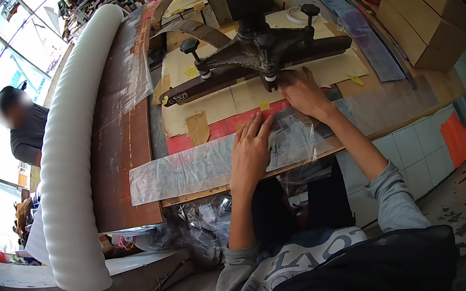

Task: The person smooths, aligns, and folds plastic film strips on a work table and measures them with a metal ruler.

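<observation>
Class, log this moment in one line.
left hand: on translucent plastic strip | right hand: beside black metal press | white foam roll: leftward

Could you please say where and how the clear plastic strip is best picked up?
I'd pinch the clear plastic strip by its left end, coming from the left: it lies flat and thin, that end is uncovered, and the left hand rests farther along.

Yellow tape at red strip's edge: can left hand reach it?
Likely yes: the tape lies just past the fingertips of the left hand, nothing seen between; the bar sits farther back.
</observation>
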Tool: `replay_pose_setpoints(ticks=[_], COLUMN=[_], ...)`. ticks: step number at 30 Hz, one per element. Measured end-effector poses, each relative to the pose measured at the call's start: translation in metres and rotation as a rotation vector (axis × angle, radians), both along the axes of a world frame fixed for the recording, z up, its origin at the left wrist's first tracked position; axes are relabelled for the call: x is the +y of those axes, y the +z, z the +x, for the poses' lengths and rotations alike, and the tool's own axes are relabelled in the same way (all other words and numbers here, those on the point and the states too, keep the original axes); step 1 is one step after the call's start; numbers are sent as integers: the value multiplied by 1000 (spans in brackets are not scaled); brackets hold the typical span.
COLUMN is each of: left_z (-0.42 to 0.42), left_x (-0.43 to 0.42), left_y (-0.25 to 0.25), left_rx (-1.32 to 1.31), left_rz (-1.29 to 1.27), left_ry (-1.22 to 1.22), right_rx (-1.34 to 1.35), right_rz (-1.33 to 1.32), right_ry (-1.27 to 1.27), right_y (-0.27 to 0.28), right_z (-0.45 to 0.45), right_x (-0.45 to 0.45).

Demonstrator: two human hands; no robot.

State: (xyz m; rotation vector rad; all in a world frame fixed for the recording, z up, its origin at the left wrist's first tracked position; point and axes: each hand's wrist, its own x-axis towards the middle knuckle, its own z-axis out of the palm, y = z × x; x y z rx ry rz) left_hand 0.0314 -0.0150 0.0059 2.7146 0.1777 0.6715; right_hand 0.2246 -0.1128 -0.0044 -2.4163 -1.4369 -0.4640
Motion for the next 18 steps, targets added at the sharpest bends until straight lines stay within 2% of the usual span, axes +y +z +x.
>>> replay_pose_setpoints(ticks=[4, 7, 10, 13, 18], left_z=[3, 3, 3, 3, 3], left_x=[-1, -1, 1, 1, 1], left_y=[-3, -3, -6, -6, -6], left_rx=[5, 1, 9, -6, 71], left_rz=[48, 29, 36, 24, 51], left_ry=[33, 34, 22, 7, 41], right_rx=[14, 133, 290, 640, 485], right_rz=[96, 96, 118, 206, 172], right_ry=[48, 47, 36, 37, -19], right_y=[2, 3, 7, 20, 24], right_z=[-3, -12, -29, -45, -76], right_x=[-6, -18, -32, -47, -63])
